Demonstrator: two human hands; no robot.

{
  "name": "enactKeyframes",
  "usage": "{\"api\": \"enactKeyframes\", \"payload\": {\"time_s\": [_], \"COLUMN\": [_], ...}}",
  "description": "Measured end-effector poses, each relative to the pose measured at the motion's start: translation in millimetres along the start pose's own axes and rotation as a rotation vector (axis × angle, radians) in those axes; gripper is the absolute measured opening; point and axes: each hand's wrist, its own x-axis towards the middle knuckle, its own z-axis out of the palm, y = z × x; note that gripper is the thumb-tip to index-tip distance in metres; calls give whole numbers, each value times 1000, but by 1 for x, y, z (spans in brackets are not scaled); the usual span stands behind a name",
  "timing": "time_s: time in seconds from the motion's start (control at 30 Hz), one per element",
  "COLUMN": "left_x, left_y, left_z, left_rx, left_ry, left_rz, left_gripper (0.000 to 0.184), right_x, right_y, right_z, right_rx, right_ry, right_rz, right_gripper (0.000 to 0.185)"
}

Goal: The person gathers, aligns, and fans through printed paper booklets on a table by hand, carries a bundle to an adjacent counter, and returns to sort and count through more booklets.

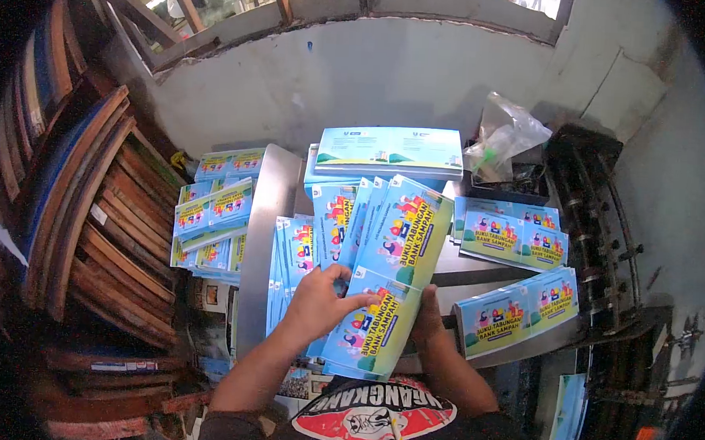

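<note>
My left hand (316, 302) is closed at the left edge of a printed booklet sheet (403, 239), its thumb lying on the blue and yellow face. Along the opposite edge my right hand (429, 316) grips the same sheet, with most of its fingers hidden underneath. The sheet is tilted and carries two "Buku Tabungan Bank Sampah" covers, one above the other. More sheets fan out behind it, and how many are in my hands I cannot tell. To the left, other fanned sheets (291, 249) lie on the metal table (270, 192).
A neat stack (392, 150) of sheets stands at the back. More stacks lie at the left (213, 213), right (511, 232) and front right (519, 312). A plastic bag (504, 136) sits in a dark box. Wooden frames (105, 215) fill the left side; dark machinery (603, 225) stands right.
</note>
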Motion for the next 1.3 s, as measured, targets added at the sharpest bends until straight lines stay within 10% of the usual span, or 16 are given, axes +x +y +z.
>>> {"api": "enactKeyframes", "payload": {"time_s": [0.47,0.53,0.57,0.67,0.87,0.93,1.0,1.07,1.13,1.3], "left_x": [-4,2,2,16,28,30,21,18,18,-12], "left_y": [-23,-26,-26,-52,-40,-49,-34,-20,-35,20], "left_z": [-7,1,-3,31,80,103,93,76,71,15], "left_rx": [-213,-134,-323,-272,-536,432,457,16,-1220,-498], "left_ry": [107,311,85,161,-204,-8,207,241,-312,-189], "left_rz": [28,298,75,270,-209,-154,-57,224,-219,84], "left_gripper": [30,52,75,79,77,73,67,68,66,55], "right_x": [-17,-20,-33,-45,-74,-82,-80,-74,-50,-24], "right_y": [-9,-21,-38,-48,-85,-96,-100,-98,-92,-72], "right_z": [21,14,33,22,54,58,60,58,42,53], "right_rx": [187,283,235,196,137,119,74,27,-126,-172], "right_ry": [-8,-63,32,138,287,264,264,266,57,58], "right_rz": [54,139,139,0,-132,-109,-91,-45,-39,-92], "right_gripper": [87,73,70,72,71,69,72,77,65,54]}}
